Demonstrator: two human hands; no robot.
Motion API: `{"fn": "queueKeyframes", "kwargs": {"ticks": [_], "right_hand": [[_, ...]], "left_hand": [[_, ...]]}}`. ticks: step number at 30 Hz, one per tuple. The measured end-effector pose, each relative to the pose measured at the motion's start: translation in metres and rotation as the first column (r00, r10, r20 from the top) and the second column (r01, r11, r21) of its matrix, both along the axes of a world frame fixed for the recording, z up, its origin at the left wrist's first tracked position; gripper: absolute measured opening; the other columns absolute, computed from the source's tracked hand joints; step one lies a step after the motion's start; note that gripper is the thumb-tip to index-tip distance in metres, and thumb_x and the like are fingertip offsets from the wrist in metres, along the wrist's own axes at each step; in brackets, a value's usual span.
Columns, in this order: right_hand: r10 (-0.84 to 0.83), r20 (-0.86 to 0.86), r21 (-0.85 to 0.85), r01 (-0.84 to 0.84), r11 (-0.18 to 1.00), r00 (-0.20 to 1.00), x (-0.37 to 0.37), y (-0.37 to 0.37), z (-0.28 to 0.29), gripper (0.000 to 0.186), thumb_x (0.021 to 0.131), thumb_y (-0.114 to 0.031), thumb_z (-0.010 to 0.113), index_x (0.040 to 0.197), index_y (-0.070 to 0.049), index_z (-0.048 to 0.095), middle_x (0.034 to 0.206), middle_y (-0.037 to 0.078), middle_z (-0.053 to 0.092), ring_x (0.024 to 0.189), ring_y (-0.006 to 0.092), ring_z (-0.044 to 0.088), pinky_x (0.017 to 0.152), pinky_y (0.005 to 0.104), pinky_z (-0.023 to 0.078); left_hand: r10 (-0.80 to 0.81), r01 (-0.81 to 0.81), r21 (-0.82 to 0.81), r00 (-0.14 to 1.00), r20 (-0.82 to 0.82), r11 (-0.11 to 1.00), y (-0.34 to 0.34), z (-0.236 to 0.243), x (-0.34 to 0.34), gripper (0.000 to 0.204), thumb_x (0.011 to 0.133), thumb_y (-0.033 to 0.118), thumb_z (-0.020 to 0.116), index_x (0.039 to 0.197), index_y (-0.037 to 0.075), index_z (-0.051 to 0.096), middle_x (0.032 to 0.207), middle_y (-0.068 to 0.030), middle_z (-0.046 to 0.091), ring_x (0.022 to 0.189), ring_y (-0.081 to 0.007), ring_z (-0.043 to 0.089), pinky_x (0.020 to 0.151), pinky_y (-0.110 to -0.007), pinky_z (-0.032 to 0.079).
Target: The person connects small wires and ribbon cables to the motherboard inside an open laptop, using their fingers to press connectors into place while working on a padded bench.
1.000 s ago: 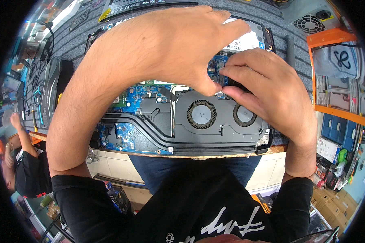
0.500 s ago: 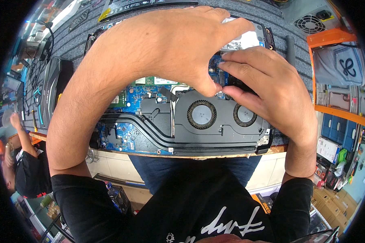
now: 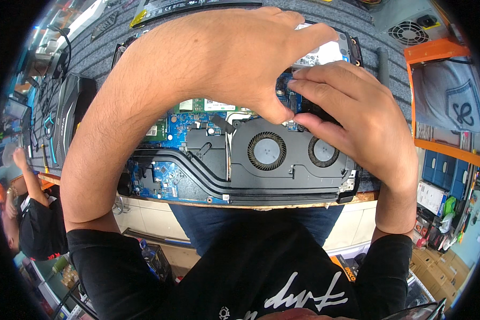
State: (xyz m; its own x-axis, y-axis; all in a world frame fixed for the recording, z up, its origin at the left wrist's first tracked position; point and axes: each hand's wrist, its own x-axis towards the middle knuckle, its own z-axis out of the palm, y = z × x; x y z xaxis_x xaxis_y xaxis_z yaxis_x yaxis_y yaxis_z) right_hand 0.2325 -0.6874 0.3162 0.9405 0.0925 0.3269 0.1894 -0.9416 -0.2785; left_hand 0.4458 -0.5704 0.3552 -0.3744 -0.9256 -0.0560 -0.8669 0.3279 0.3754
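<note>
Both hands meet over an opened laptop (image 3: pixel 240 160) lying at the near edge of a grey tabletop (image 3: pixel 106 53). The left hand (image 3: pixel 234 53) arches across from 10 o'clock, thumb pressed down at the blue circuit board (image 3: pixel 285 90). The right hand (image 3: pixel 352 117), fingers curled and pinching there, covers the laptop's 2 o'clock corner beside two round fans (image 3: pixel 266 151).

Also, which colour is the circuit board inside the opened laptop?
Blue: the flat circuit board, beside the two round black cooling fans, shows best in the head view.
</note>
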Motion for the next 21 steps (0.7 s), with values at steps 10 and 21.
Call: {"fn": "queueKeyframes", "kwargs": {"ticks": [10, 21], "right_hand": [[0.014, 0.004, 0.001, -0.014, 1.000, 1.000, 0.001, -0.001, 0.000, 0.044, 0.078, -0.017, 0.089, 0.117, -0.001, 0.078, 0.116, 0.013, 0.076, 0.107, 0.0338, 0.073, 0.091, 0.0434, 0.059], [0.003, -0.018, -0.019, -0.003, 1.000, 1.000, 0.001, 0.000, 0.002, 0.045, 0.078, -0.016, 0.089, 0.118, -0.001, 0.077, 0.117, 0.014, 0.075, 0.107, 0.0341, 0.072, 0.092, 0.0446, 0.058]], "left_hand": [[0.065, -0.066, 0.011, 0.996, 0.059, 0.998, -0.001, -0.005, -0.002, 0.098, 0.086, 0.039, 0.084, 0.154, -0.011, 0.034, 0.128, -0.0334, 0.060, 0.125, -0.0468, 0.060, 0.107, -0.047, 0.052], [0.023, -0.023, 0.031, 1.000, -0.014, 0.999, 0.003, 0.019, -0.005, 0.088, 0.082, 0.035, 0.086, 0.146, -0.007, 0.042, 0.119, -0.0290, 0.065, 0.120, -0.0462, 0.063, 0.104, -0.048, 0.052]]}}
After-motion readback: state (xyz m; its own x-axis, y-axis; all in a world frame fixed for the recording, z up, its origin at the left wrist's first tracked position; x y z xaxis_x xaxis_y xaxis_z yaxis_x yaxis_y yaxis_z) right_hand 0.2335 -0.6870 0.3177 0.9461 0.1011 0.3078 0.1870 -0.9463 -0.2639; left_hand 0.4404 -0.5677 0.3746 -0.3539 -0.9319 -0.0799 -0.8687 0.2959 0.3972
